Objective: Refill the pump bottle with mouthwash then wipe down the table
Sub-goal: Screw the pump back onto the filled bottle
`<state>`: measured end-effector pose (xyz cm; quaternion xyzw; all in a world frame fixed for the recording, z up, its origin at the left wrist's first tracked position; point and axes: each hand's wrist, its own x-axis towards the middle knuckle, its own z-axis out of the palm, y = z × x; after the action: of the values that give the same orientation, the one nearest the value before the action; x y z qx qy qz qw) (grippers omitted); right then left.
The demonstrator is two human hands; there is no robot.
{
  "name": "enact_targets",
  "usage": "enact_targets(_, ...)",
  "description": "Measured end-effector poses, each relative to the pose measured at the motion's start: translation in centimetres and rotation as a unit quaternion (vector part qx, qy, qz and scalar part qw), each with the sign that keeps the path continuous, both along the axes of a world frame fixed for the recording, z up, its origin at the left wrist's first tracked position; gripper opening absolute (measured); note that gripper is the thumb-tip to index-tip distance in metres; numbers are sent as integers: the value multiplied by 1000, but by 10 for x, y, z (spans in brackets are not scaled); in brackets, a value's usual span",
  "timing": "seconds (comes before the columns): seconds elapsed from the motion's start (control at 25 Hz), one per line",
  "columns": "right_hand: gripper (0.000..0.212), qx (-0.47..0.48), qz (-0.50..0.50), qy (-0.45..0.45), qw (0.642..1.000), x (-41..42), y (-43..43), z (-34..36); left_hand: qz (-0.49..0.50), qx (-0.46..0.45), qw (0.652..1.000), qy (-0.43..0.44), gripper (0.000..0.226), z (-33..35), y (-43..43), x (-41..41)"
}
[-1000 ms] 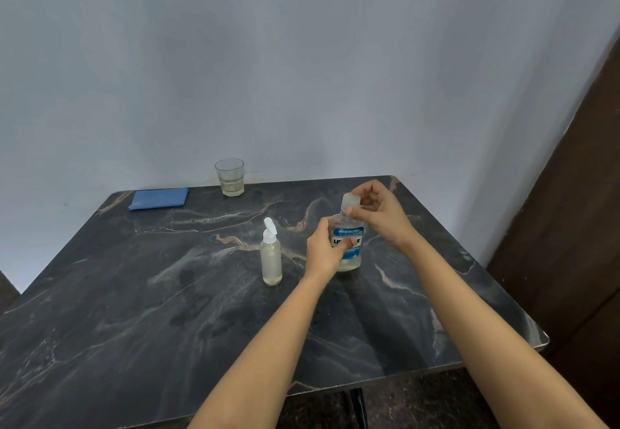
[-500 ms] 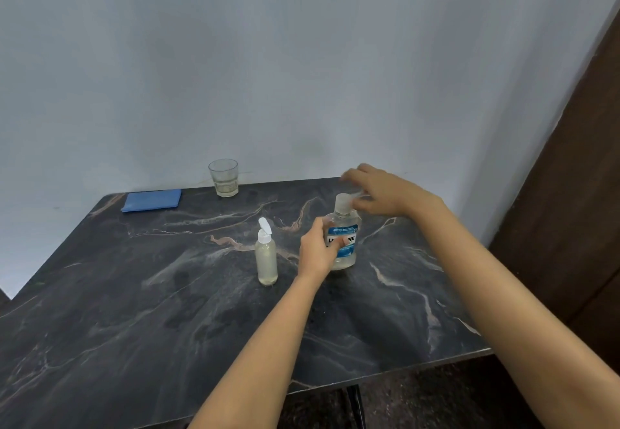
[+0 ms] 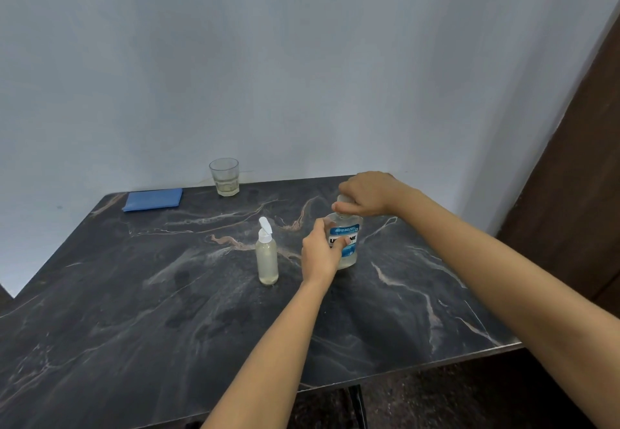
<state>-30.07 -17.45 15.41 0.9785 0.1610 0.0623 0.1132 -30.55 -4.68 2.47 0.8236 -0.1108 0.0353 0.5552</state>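
your right hand [image 3: 367, 193] has come down, fingers now clamping the cap [image 3: 343, 199]; your left hand [image 3: 320, 252] is gripping the mouthwash bottle [image 3: 349, 244] beneath.

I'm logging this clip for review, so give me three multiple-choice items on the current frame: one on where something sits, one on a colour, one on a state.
1. Where is the folded cloth?
A. Far left corner of the table
B. Under the pump bottle
C. In the right hand

2. What colour is the pump bottle's top?
A. Red
B. White
C. Black

3. What is the left hand doing?
A. Resting flat on the table
B. Holding the drinking glass
C. Gripping the body of the mouthwash bottle

Answers:
1 A: the folded cloth lies at the far left corner of the table, near the wall.
2 B: the pump bottle has a white pump head.
3 C: the left hand wraps the mouthwash bottle at its label, while the right hand sits on its cap.
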Motion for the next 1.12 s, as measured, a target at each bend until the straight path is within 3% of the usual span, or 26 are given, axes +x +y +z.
enact_targets(0.2, 51, -3, -141, -81, 987, 2, 18, -20, 16, 10, 1000, 3, 35, 2, -2, -2)
enact_targets(0.44, 55, 95, -221, -108, 965, -4, 29, -33, -12, -32, 999, 27, 34, 1, 0, 2)
enact_targets(0.52, 55, 167, -237, -99, 952, -9, 26, -41, -26, -46, 998, 31, 34, 0, 2, 3)
enact_targets(0.56, 56, 253, -242, -85, 933, -13, 20, -48, -31, -45, 998, 29, 34, 0, 4, 3)
enact_targets(0.6, 55, 382, -236, -65, 891, -18, 15, -56, -38, -40, 998, 27, 35, -2, 5, 3)
enact_targets(0.68, 45, 618, -212, -32, 756, -30, 4, -80, -54, -25, 998, 31, 42, -7, 9, 3)
enact_targets(0.72, 38, 677, -199, -23, 708, -34, 0, -96, -58, -21, 997, 39, 47, -10, 12, 2)
enact_targets(0.76, 31, 702, -185, -16, 687, -38, -3, -113, -58, -21, 997, 49, 51, -14, 14, -1)
enact_targets(0.96, 46, 711, -137, 60, 687, -43, 0, -152, -27, -51, 997, 57, 49, -34, 26, -25)
enact_targets(1.12, 32, 651, -155, 28, 742, -45, 3, -150, 11, -107, 992, 63, 39, -36, 34, -41)
